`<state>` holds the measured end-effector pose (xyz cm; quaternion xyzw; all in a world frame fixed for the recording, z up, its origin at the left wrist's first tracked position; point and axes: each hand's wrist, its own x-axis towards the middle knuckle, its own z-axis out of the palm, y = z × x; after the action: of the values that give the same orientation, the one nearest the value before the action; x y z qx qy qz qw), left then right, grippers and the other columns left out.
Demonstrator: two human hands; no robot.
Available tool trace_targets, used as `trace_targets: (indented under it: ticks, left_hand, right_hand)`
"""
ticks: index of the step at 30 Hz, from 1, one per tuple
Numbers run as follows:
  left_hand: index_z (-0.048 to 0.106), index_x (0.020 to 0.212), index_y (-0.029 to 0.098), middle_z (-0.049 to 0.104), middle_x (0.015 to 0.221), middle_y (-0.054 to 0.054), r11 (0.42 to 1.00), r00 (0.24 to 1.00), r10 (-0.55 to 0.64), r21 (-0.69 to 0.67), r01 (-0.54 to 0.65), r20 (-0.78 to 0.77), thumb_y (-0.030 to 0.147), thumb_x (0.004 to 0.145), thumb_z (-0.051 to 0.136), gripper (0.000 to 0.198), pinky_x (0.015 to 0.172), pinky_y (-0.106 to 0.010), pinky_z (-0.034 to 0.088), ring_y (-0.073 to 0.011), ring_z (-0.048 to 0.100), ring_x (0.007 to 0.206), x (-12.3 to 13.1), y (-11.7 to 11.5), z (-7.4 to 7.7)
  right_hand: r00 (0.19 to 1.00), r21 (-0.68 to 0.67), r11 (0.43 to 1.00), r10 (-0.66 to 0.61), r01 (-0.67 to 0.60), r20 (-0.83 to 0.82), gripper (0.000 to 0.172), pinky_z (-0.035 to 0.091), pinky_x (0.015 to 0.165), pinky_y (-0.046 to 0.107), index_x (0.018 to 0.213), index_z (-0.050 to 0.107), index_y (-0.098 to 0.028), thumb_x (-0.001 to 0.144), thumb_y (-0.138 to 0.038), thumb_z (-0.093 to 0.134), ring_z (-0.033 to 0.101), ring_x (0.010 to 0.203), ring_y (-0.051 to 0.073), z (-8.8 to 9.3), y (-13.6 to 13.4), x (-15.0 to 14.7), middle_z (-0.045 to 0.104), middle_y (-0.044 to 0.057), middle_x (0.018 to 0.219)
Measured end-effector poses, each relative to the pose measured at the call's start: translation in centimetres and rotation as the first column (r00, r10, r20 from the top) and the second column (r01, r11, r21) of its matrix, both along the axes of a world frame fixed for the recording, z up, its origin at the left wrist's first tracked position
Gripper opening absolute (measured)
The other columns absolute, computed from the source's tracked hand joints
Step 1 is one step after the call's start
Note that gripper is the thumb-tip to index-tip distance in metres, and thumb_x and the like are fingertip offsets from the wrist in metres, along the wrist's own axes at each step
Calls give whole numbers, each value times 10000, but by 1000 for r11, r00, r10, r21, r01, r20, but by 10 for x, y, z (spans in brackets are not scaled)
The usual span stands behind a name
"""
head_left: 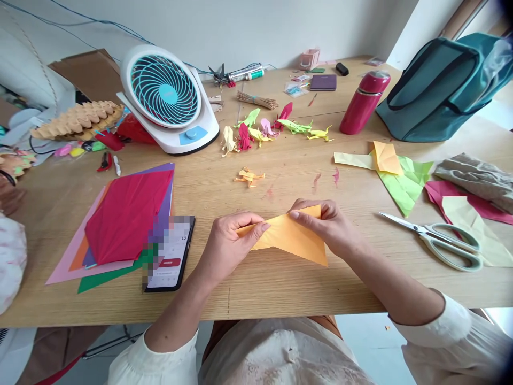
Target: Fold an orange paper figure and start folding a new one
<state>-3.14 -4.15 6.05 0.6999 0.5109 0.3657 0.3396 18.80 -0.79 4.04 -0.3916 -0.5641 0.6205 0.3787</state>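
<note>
A partly folded sheet of orange origami paper (301,238) is held between my two hands, just above the table's near side. My left hand (234,238) pinches its narrower left end between thumb and fingers. With the thumb on top, my right hand (326,223) grips the upper edge near the right corner; some of its fingers are hidden behind the sheet. A small folded orange paper figure (249,176) lies on the table beyond my hands. Farther back stands a group of folded paper figures (260,131) in green, red, pink, yellow and cream.
Coloured paper sheets (124,214) and a phone (170,256) lie left. Scissors (441,238) and paper scraps (404,182) lie right. A fan (166,96), a red flask (364,104) and a teal bag (436,91) stand behind. A person's sleeve (12,262) shows far left.
</note>
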Motion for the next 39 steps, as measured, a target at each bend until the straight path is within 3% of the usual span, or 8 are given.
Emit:
trace_targets:
  ticks: [10, 13, 18, 23, 26, 29, 33, 39]
  left_hand:
    - [774, 768, 180, 690, 708, 4, 989, 960, 141, -73, -127, 242, 358, 842, 726, 198, 628, -217, 434, -116, 564, 671, -15, 6, -17]
    - [771, 768, 174, 694, 711, -5, 983, 936, 177, -94, -156, 305, 365, 828, 738, 202, 626, -225, 440, -121, 568, 668, -18, 8, -17]
    - [746, 726, 168, 659, 660, 3, 994, 987, 91, -74, -82, 134, 336, 831, 713, 200, 568, -218, 407, -111, 536, 618, -12, 9, -6]
    - [737, 719, 168, 636, 633, 7, 988, 999, -43, -146, 41, -5, 343, 854, 666, 233, 514, -220, 351, -102, 510, 564, 12, 10, 2]
    - [732, 712, 169, 588, 593, 18, 983, 996, -85, -163, 85, 6, 368, 849, 675, 249, 494, -221, 316, -94, 472, 533, 22, 14, 1]
    - [722, 706, 163, 596, 605, 14, 972, 987, -89, -204, 116, 137, 399, 826, 707, 265, 502, -216, 342, -98, 488, 547, 24, 22, -5]
    - [732, 720, 160, 655, 661, 1, 948, 949, -18, -297, 117, 316, 433, 755, 786, 281, 556, -224, 425, -111, 543, 587, 17, 34, -14]
    - [735, 687, 160, 662, 658, 1, 940, 890, 181, -339, -32, 418, 495, 651, 856, 358, 562, -226, 431, -115, 548, 608, 0, 45, -24]
  right_hand:
    - [998, 194, 979, -60, 61, -11, 325, 383, 626, 279, 729, 714, -192, 915, -452, 659, 543, 729, 147, -1, 3, 6, 607, 20, 770]
    - [1000, 182, 983, 1, -5, 26, 306, 419, 665, 285, 760, 732, -201, 904, -464, 670, 578, 766, 159, -2, 8, 13, 649, 26, 813]
    - [922, 160, 927, 296, -340, 250, 327, 454, 691, 295, 934, 755, -177, 925, -478, 627, 626, 810, 177, 9, 15, 26, 708, 64, 914]
    - [896, 296, 886, 237, -358, 376, 303, 428, 669, 277, 934, 746, -173, 929, -448, 620, 589, 758, 148, 16, 8, 20, 712, 48, 871]
    - [914, 257, 919, 198, -298, 355, 352, 329, 529, 249, 773, 683, -164, 881, -499, 672, 454, 585, 97, 9, 6, 16, 593, -13, 657]
    - [928, 190, 938, 227, -290, 296, 380, 242, 473, 239, 722, 630, -167, 859, -517, 683, 347, 525, 72, 1, 8, 17, 479, -48, 581]
    - [934, 114, 949, 261, -295, 243, 365, 301, 484, 229, 743, 644, -164, 825, -515, 702, 434, 546, 83, -4, 15, 21, 568, -25, 630]
    - [931, 51, 966, 231, -255, 281, 390, 358, 518, 253, 726, 684, -162, 764, -547, 737, 509, 585, 120, -8, 25, 26, 622, 9, 654]
